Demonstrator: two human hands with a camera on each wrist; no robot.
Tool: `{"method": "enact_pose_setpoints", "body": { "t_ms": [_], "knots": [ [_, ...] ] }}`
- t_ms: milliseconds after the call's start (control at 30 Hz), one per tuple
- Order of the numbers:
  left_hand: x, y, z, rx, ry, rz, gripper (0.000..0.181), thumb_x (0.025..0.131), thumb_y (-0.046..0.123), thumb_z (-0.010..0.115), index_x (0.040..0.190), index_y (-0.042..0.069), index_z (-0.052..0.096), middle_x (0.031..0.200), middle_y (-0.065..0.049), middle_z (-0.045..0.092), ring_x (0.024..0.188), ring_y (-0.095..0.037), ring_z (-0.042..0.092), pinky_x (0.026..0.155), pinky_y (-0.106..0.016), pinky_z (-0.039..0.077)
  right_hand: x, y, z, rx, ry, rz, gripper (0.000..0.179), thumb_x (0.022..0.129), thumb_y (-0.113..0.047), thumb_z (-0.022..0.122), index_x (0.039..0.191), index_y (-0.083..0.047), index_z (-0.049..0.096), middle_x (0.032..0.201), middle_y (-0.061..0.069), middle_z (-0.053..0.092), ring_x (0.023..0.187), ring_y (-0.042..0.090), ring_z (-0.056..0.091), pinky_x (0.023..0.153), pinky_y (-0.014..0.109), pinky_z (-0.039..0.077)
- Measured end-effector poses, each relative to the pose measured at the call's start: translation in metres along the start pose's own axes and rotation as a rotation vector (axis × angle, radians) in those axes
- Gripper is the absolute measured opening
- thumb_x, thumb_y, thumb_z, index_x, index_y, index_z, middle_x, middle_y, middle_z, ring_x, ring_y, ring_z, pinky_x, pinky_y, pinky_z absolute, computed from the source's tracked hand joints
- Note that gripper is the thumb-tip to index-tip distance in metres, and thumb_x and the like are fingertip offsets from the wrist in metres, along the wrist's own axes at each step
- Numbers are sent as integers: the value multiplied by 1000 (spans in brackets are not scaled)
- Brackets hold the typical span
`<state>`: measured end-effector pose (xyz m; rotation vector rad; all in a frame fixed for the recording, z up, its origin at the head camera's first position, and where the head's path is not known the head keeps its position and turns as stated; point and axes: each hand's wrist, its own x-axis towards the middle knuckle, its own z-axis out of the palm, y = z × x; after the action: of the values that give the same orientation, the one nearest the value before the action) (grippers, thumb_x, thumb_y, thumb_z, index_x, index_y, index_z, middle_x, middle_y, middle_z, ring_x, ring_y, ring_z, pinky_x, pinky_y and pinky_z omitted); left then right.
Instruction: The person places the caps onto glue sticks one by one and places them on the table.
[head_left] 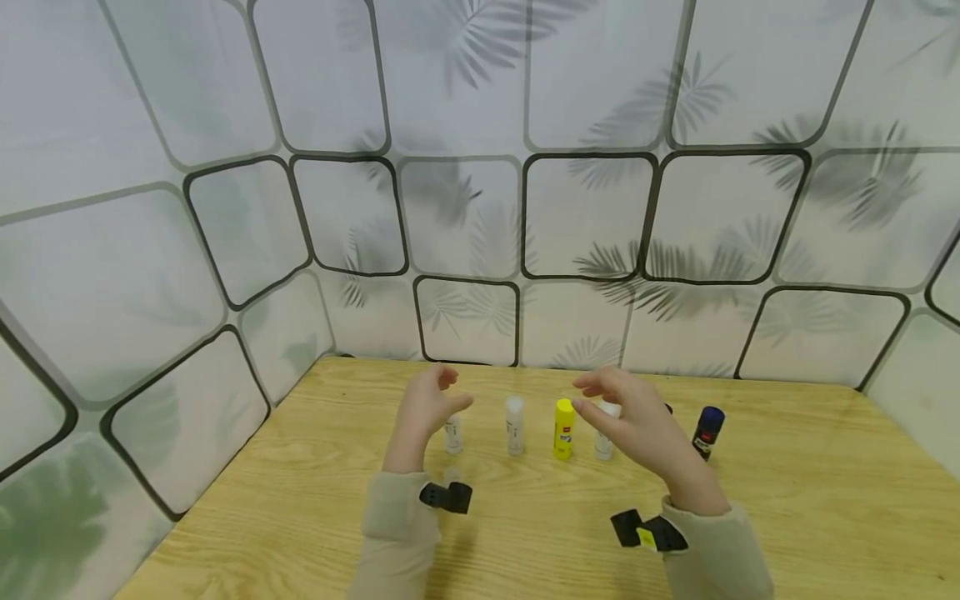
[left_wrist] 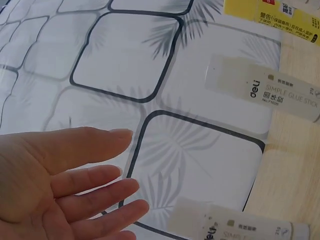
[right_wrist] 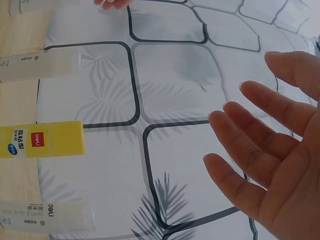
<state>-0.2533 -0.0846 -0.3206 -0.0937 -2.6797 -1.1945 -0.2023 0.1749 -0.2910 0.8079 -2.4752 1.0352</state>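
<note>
Above the wooden table, my left hand (head_left: pixel 429 408) holds nothing, its fingers loosely bent and the thumb apart. A white glue stick (head_left: pixel 453 435) stands just past it, its top overlapped by the thumb. My right hand (head_left: pixel 630 417) is also raised and holds nothing, with relaxed fingers spread in the right wrist view. Behind its thumb stands another white glue stick (head_left: pixel 603 442), partly covered. Between the hands a white glue stick (head_left: pixel 514 427) and a yellow glue stick (head_left: pixel 563 430) stand upright. Both appear in the left wrist view, where the white one (left_wrist: pixel 265 87) bears "deli" lettering.
To the right of the right hand stands a black glue stick (head_left: pixel 707 432) with a dark blue cap. Another dark cap (head_left: pixel 668 408) peeks out behind that hand. A patterned curtain (head_left: pixel 465 217) encloses the table's (head_left: pixel 540 533) back and left side.
</note>
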Motion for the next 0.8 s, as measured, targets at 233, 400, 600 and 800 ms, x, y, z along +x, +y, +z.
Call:
{"method": "enact_pose_setpoints", "body": {
  "t_ms": [233,400,600,800],
  "knots": [
    [3,-15,-4,-26,-72,-43,39,74,13,71,108,-1,56,109,-14,56,102,-31,50,83,-42,42,0,1,1,-3,1,-2,24,87,-21,57,105,-6,60,103,5,58,92,20,55,81,42,44],
    [5,-24,-2,-4,-97,-77,39,73,11,72,107,-1,56,106,-15,55,98,-30,51,79,-42,43,0,1,2,-3,3,-6,24,87,-20,57,105,-6,60,102,5,58,92,20,55,80,42,44],
    [8,-34,4,63,-134,-147,32,71,13,71,97,1,57,91,-10,55,80,-24,51,66,-38,44,0,2,2,-6,-2,-7,24,87,-21,57,106,-6,59,102,4,58,92,20,55,80,42,44],
    [10,-42,10,89,-168,-158,25,71,11,72,85,1,54,80,-8,53,71,-23,47,60,-35,41,0,2,2,-9,-5,-6,24,87,-21,57,106,-6,59,101,4,58,92,20,55,80,42,44]
  ]
}}
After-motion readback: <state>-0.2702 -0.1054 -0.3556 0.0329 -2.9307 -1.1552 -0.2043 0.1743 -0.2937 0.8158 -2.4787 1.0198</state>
